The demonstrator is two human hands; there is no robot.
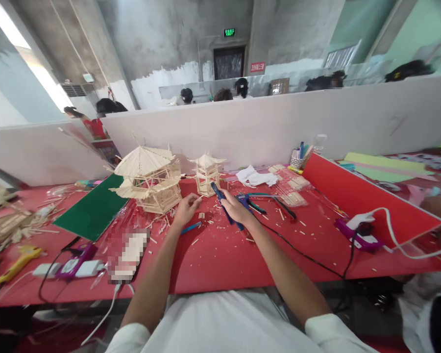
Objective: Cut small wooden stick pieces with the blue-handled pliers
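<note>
My right hand point(235, 208) is closed around a long dark blue tool point(217, 192), apparently a hot glue gun, its upper end beside the small stick pavilion point(207, 176). This model stands upright and is built of thin pale wooden sticks. Close to its base, my left hand point(186, 208) has thumb and fingers drawn together; anything between the fingertips is too small to make out. Just below that hand lies a blue strip-like tool point(191, 227). A larger stick pavilion point(149, 181) with a wide roof stands to the left. Right of my right hand lie blue cutters point(244, 199) with dark handles.
Stick scraps litter the red table point(220, 269). A green board point(91, 208), a purple power strip point(75, 260) and a yellow glue gun point(19, 264) lie left. Rightward are white tissue point(255, 176), a leaning red board point(367, 201) and another power strip point(360, 235). A white partition point(242, 125) runs behind.
</note>
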